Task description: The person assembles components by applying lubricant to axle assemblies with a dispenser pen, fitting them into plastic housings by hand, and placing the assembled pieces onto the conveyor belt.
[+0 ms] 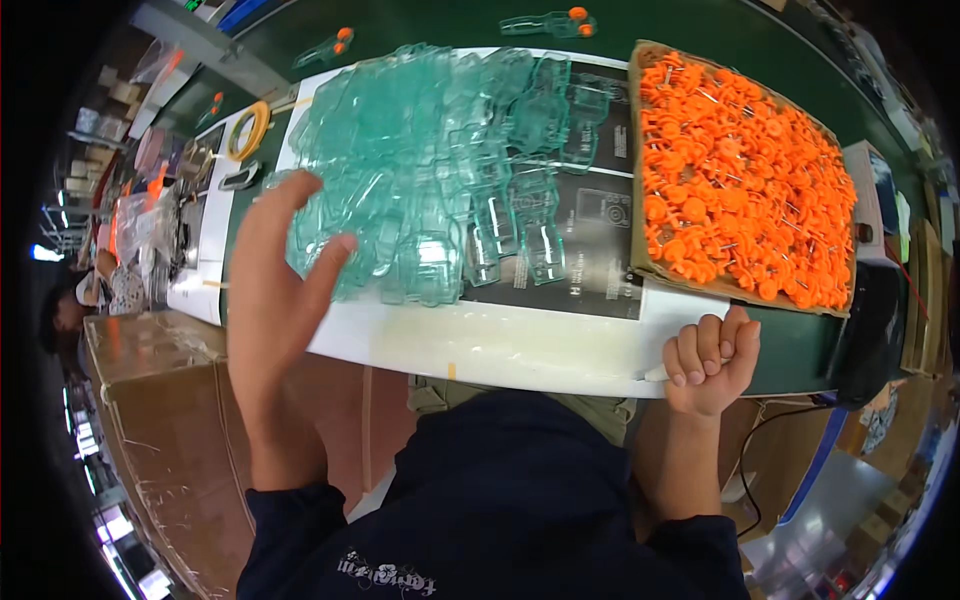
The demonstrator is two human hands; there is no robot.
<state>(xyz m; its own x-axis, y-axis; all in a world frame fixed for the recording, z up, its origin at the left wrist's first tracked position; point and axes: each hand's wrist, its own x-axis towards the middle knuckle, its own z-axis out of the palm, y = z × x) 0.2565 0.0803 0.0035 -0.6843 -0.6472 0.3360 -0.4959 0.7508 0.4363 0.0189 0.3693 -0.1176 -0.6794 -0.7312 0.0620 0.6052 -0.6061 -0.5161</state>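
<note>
My left hand (275,270) is raised at the left of the pile, its thumb and forefinger apart and nothing between them. Beyond its fingertips, many clear green-tinted plastic shells (400,130) overlap on the tabletop. My right hand (712,360) is closed in a fist at the near table edge. A pale tip sticks out at its left side, but what the fist holds is mostly hidden. Just beyond that fist stands a shallow cardboard box (640,160) filled with orange plastic parts (740,180), some with thin metal pins.
Two shells with orange parts (550,22) (325,48) lie on the green conveyor beyond. Yellow tape rolls (249,131) sit at the left. A black object (872,335) is at the right edge. A large carton (165,400) stands left of me; another person (75,305) is farther left.
</note>
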